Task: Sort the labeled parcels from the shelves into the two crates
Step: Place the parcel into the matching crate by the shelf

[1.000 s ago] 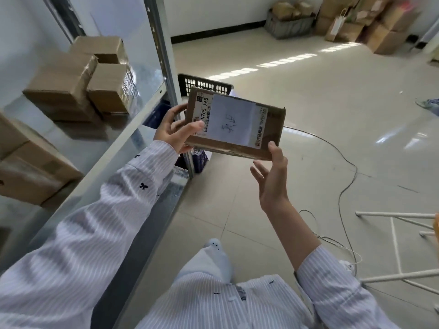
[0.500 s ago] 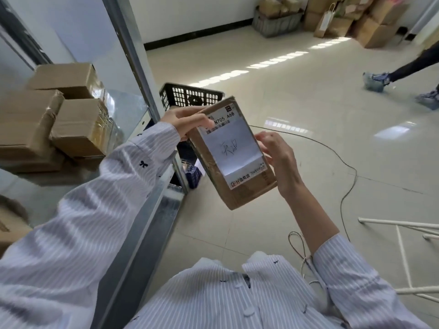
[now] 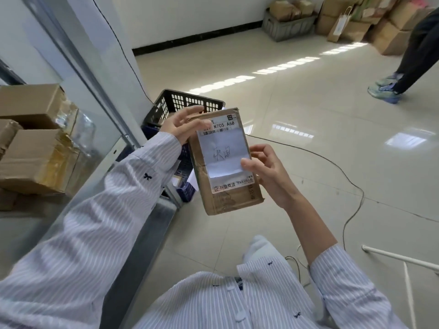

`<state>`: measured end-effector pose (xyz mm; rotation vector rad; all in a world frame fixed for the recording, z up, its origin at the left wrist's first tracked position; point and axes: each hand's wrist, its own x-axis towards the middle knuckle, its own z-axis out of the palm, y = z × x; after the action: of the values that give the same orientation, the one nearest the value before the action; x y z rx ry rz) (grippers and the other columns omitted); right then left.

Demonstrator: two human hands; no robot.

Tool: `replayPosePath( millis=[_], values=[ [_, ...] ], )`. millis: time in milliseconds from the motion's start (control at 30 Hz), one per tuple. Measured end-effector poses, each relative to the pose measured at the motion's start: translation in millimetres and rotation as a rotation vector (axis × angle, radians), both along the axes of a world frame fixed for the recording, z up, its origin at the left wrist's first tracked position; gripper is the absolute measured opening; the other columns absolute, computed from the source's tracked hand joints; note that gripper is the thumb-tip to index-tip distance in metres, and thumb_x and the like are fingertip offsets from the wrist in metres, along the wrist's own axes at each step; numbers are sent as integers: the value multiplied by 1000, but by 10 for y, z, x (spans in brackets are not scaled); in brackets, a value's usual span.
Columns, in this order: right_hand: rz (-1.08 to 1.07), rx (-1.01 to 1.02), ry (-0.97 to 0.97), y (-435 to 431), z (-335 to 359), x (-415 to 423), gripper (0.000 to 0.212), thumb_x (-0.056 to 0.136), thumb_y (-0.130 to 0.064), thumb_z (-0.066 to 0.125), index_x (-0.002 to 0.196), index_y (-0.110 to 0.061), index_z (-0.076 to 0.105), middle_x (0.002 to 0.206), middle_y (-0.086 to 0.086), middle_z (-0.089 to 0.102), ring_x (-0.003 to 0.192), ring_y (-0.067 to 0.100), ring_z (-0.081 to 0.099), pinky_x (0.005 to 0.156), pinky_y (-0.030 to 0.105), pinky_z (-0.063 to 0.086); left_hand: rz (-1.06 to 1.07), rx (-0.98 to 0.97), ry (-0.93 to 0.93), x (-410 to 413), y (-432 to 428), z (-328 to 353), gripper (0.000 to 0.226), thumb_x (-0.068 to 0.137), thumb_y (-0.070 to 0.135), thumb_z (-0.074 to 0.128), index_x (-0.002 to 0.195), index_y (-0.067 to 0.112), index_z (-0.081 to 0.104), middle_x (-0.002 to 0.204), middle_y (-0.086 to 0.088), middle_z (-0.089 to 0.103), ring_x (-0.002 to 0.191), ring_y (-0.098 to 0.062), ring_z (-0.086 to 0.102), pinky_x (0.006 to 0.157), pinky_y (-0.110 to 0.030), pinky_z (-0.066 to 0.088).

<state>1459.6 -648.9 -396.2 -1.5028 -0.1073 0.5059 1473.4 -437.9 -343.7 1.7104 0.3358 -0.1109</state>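
A flat brown cardboard parcel [image 3: 225,160] with a white label and handwritten characters is held upright in front of me, label facing me. My left hand [image 3: 184,125] grips its upper left corner. My right hand [image 3: 268,172] holds its right edge, thumb on the label. Behind the parcel a black perforated crate [image 3: 173,104] stands on the floor beside the shelf post. Under it a blue crate [image 3: 186,189] shows, mostly hidden by my left arm. More brown parcels [image 3: 35,148] lie on the shelf at the left.
A metal shelf unit [image 3: 99,91] stands at the left. A black cable [image 3: 342,172] runs across the tiled floor. Another person's leg and shoe [image 3: 384,89] are at the far right. Stacked boxes [image 3: 370,22] line the back wall. A white rack [image 3: 403,260] sits at the lower right.
The parcel has been turned from lying sideways to standing upright with the label facing me. My view has swung right, and a person's leg has come into view.
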Motion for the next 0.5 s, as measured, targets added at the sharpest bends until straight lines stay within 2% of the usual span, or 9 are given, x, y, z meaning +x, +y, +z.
replayPosePath(
  millis=[67,133,167,233,300,367,433,500],
  values=[
    [-37,-5,12,-105,11,224,51,55,-50,70,96,-26,50,100,-2,57,84,10,60,62,22,47,99,-34,-29,134,-178,-57,60,83,24,68,136,24,42,137,-3,49,113,-14,55,73,-17,47],
    [-70,11,32,-223,18,450,52,54,-50,70,92,-23,49,89,-6,55,74,6,58,59,20,45,148,-67,-80,195,-387,-89,65,89,20,61,143,30,27,144,0,36,107,-7,55,72,-14,49],
    [-77,20,33,-286,24,562,52,54,-49,70,92,-21,48,86,-7,55,70,4,58,57,19,45,143,-59,-114,221,-491,-117,68,90,21,60,144,36,22,145,2,33,106,-6,55,76,-16,51],
    [-88,49,25,-412,27,786,47,61,-41,73,92,-18,47,81,-9,55,67,2,58,56,19,46,106,-70,-153,275,-697,-169,72,91,20,59,144,43,15,143,7,35,117,-15,53,88,-29,53],
    [-103,72,11,-516,52,991,36,70,-32,68,92,-16,45,81,-10,54,66,0,59,57,19,46,53,-104,-165,343,-875,-188,77,89,22,61,144,49,14,127,23,44,118,-17,54,87,-38,55],
    [-108,85,-13,-637,78,1210,31,73,-29,65,90,-16,43,86,-10,53,67,-1,60,56,18,47,11,-78,-168,481,-1031,-195,80,77,38,65,136,63,17,123,29,48,120,-18,53,88,-49,53],
    [-90,88,-28,-767,106,1431,30,73,-28,65,90,-16,42,94,-9,55,73,1,61,60,18,48,7,-58,-174,661,-1160,-187,81,70,45,64,132,68,17,127,27,48,122,-20,53,91,-53,50],
    [-58,77,-42,-888,101,1637,33,73,-30,67,90,-17,42,101,-9,55,80,5,61,65,21,50,-2,-41,-191,843,-1259,-186,83,69,45,64,132,65,14,128,26,47,121,-16,54,94,-48,50]
  ],
)
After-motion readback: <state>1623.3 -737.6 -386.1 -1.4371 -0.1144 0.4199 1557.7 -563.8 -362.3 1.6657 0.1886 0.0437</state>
